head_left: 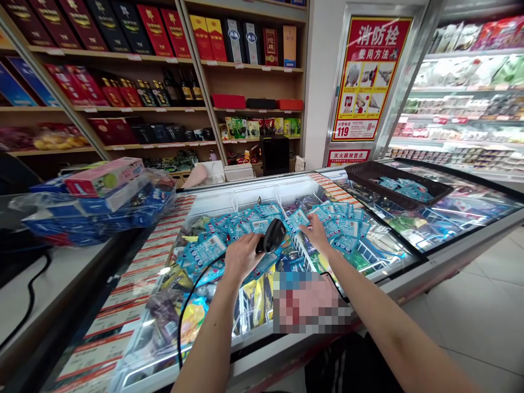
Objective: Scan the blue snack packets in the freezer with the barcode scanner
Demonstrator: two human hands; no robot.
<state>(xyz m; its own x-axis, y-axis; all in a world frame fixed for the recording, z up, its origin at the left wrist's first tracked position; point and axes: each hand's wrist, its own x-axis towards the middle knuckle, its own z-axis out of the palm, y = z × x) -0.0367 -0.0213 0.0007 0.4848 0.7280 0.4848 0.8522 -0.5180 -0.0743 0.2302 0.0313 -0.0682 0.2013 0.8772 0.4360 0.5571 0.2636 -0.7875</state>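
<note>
Left hand: You hold the black scanner (pixel 272 236) in your left hand (pixel 244 256). The fingers are closed around it, and its head points forward over the packets.

Right hand: Your right hand (pixel 315 232) is open, with the fingers spread, and it rests on the blue packets (pixel 229 229). I cannot tell if the fingers have really taken one packet.

Scanner place: It is just above the packets, between your two hands. Its black cord (pixel 184 305) goes down in a long curve and passes over the freezer edge.

State now: Many blue packets lie in the freezer, and more lie in the tray. From this view, I cannot see any packet in your right hand.

Freezer: The chest freezer (pixel 245 183) is full of mixed packets, and the blue ones lie on top. A wire divider (pixel 303 254) separates the compartments, and there are blue packets on both sides of it.

Tray: A dark tray (pixel 368 183) sits on the glass lid (pixel 450 213) at right, and it holds blue packets.

Counter: At left there are bagged boxes (pixel 98 218) in clear plastic, with a pink box (pixel 104 177) on top.

Hidden: A blurred patch (pixel 309 303) covers something near your right arm, so I cannot tell what it is.
</note>
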